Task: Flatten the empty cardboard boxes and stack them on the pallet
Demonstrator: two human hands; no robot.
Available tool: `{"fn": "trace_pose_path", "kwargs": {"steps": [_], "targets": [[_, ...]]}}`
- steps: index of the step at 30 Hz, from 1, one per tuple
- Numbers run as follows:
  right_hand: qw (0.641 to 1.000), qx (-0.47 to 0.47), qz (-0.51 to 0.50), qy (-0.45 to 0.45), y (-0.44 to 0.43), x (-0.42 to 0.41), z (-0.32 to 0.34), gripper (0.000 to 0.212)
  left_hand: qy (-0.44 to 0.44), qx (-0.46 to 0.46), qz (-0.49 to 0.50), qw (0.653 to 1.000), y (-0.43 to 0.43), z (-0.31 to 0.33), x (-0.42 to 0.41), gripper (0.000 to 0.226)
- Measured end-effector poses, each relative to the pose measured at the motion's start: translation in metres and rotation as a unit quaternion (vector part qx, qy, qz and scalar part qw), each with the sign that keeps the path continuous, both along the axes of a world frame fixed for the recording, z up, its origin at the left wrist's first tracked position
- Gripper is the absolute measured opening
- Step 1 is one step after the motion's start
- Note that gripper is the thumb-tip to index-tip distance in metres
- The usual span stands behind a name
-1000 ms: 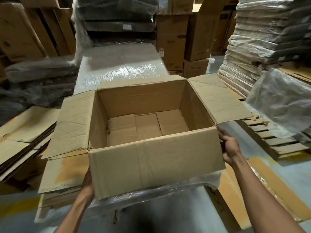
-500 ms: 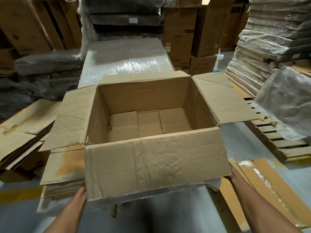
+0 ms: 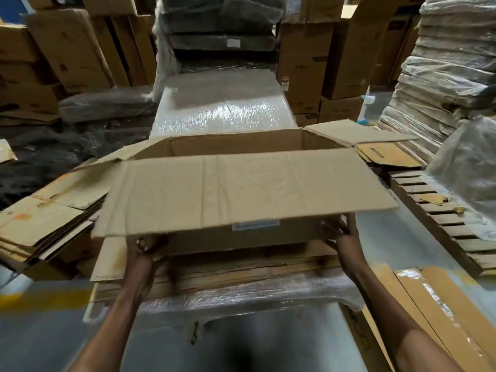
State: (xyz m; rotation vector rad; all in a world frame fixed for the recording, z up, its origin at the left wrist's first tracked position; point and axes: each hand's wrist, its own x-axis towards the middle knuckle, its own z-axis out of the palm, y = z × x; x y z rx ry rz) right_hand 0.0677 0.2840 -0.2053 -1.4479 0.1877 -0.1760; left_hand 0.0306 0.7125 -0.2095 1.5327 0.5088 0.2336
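Observation:
An open brown cardboard box [image 3: 241, 191] sits on a low stack of flattened boxes [image 3: 241, 269], which is partly wrapped in clear film. Its near flap sticks out toward me and hides most of the inside. Under that flap my left hand [image 3: 143, 248] grips the box's lower left corner, and my right hand [image 3: 341, 234] holds its lower right corner. A small white label [image 3: 255, 226] shows on the near wall. An empty wooden pallet [image 3: 434, 218] lies to the right.
Flattened boxes [image 3: 45, 218] are piled at the left. A film-wrapped block [image 3: 222, 103] stands just behind the box. Wrapped bundles [image 3: 445, 76] rise at the right, upright cartons [image 3: 303, 71] at the back. Cardboard sheets [image 3: 442, 312] lie on the grey floor at the lower right.
The near flap swung up from hanging down to sticking out toward me. Both hands moved from the box's sides to its lower front corners. My view dropped lower.

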Motion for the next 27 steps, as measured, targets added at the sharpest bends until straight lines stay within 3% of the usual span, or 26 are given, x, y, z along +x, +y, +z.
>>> {"fn": "trace_pose_path", "kwargs": {"steps": [2,6,9,12,15,18,23,27], "targets": [[0.999,-0.037,0.018,-0.007,0.002,0.007,0.021,0.052,-0.049,-0.032,0.016,0.998,0.003,0.02,0.005,0.052],[0.999,-0.05,0.018,-0.005,0.005,0.017,0.061,0.058,-0.024,-0.016,0.0,1.0,0.007,0.069,0.009,0.09],[0.997,-0.076,0.019,-0.006,0.007,0.028,0.088,0.064,-0.011,0.034,0.021,0.999,0.014,0.1,0.017,0.072],[0.993,-0.114,0.021,0.007,0.007,0.034,0.107,0.063,0.015,0.059,0.008,0.998,0.021,0.121,0.024,0.077],[0.991,-0.124,0.038,0.019,0.007,0.036,0.12,0.059,0.015,0.076,-0.014,0.997,0.022,0.136,0.02,0.043],[0.992,-0.117,0.043,0.033,0.005,0.039,0.126,0.052,0.023,0.085,-0.019,0.996,0.025,0.142,0.022,0.036],[0.993,-0.118,0.002,0.014,0.015,0.046,0.116,0.048,0.03,0.091,-0.018,0.995,0.031,0.126,0.031,0.082],[0.996,-0.086,-0.001,0.008,0.017,0.044,0.098,0.048,0.024,0.056,-0.039,0.997,0.032,0.111,0.027,0.101]]}}
